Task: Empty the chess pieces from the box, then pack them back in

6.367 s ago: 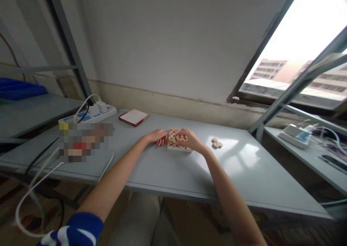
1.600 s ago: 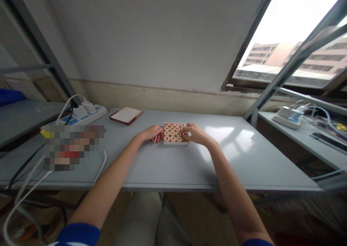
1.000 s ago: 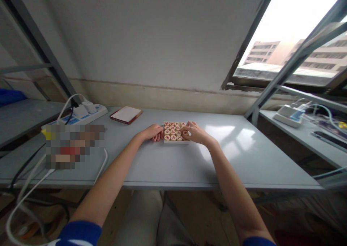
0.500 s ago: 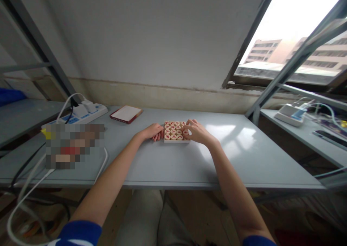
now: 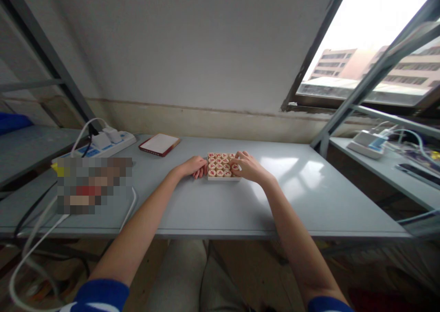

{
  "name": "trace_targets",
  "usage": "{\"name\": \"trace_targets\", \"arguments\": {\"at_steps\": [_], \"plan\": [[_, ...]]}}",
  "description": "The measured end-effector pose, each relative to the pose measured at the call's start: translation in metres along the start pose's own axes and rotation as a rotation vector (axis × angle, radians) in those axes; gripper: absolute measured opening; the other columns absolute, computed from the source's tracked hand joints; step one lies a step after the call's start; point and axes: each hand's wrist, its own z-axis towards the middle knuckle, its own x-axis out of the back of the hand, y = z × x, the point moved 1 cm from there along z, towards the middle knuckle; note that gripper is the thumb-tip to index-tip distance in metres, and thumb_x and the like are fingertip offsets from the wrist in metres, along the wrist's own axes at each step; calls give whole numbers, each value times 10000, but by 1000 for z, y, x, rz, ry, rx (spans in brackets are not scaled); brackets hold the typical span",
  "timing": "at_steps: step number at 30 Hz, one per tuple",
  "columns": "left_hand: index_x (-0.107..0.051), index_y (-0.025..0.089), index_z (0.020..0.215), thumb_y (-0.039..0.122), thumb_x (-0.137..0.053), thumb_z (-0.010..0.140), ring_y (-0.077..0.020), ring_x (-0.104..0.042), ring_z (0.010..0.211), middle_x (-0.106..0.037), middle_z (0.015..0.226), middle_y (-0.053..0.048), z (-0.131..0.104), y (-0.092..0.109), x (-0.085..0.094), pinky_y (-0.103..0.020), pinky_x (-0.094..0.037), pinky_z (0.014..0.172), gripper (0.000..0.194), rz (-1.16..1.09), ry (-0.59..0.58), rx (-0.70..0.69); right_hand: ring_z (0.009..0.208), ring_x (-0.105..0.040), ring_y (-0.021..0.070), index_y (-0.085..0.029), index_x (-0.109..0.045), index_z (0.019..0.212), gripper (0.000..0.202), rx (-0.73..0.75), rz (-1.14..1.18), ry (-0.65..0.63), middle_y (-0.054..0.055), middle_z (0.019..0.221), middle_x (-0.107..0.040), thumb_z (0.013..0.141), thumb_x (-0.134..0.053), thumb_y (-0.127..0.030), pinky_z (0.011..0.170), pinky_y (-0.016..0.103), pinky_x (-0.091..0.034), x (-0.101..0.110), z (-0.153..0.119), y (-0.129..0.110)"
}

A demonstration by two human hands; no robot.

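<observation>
Fingers [image 5: 237,166] of the right hand [image 5: 249,167] pinched on a round game piece [image 5: 235,167] at the right edge of the shallow tray [image 5: 222,178]; left hand [image 5: 192,166] curled, closed, against the tray's left wall.

The tray sits mid-tabletop [image 5: 213,206], packed with small discs marked in red. The discs look rigid, light and smooth; each is probably best gripped by its rim. A red-edged booklet [image 5: 159,144] and power strip [image 5: 99,145] lie well apart.
</observation>
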Motion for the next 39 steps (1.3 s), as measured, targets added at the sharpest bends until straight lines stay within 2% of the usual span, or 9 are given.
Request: {"name": "trace_targets", "arguments": {"at_steps": [6,11,14,17,20,22,25,32,39], "plan": [[-523,109,564,224,-283,744,-71,-430,283,-511,407,0,1,-3,0,-174,-318,321,321,-12,-3,-14,858,-450,189,-250,-592,971,237,-5,78,-4,67,913,-510,741,-563,-303,738,301,-378,2,-1,1],[-526,111,578,216,-277,736,-72,-431,290,-509,407,3,0,0,0,-174,-312,324,313,9,-3,3,847,-481,182,-263,-573,974,276,-36,188,-2,45,892,-531,725,-582,-382,746,309,-388,18,-6,14],[-534,106,589,222,-272,736,-69,-431,298,-506,409,3,0,1,0,-171,-316,330,322,13,-2,3,775,-506,165,-258,-541,1034,351,-117,222,-13,39,860,-542,715,-586,-399,684,290,-408,29,-28,32],[-531,107,584,228,-263,742,-74,-431,299,-505,413,1,0,1,0,-177,-318,329,334,19,-7,6,764,-523,177,-246,-546,1035,412,-255,197,-50,51,861,-548,656,-640,-376,674,300,-424,32,-65,48],[-520,115,576,240,-270,748,-78,-426,293,-496,406,8,0,2,-1,-184,-316,326,328,49,6,9,683,-543,158,-196,-582,957,304,-447,269,-103,72,830,-560,697,-587,-352,612,278,-444,27,-98,56],[-512,121,573,252,-274,753,-78,-422,290,-497,406,11,0,3,-1,-184,-312,325,326,64,17,5,625,-545,142,-179,-597,865,241,-501,355,-134,62,762,-577,727,-546,-370,574,262,-445,23,-108,55],[-508,122,571,258,-272,753,-76,-418,287,-498,407,11,-1,4,-2,-183,-303,322,328,60,13,7,597,-542,131,-189,-595,786,233,-438,448,-130,33,683,-583,737,-531,-407,562,253,-440,20,-103,43],[-512,118,564,235,-273,742,-72,-411,288,-491,401,10,-3,6,-2,-178,-304,327,320,49,12,11,630,-508,117,-197,-580,828,252,-189,437,74,18,705,-558,762,-512,-431,593,247,-415,21,-56,9],[-520,116,579,239,-264,753,-72,-407,286,-490,395,13,-1,3,-2,-178,-304,330,333,36,10,12,672,-507,120,-208,-593,872,254,-69,287,52,20,751,-567,754,-538,-427,625,248,-380,19,-33,4]]}}
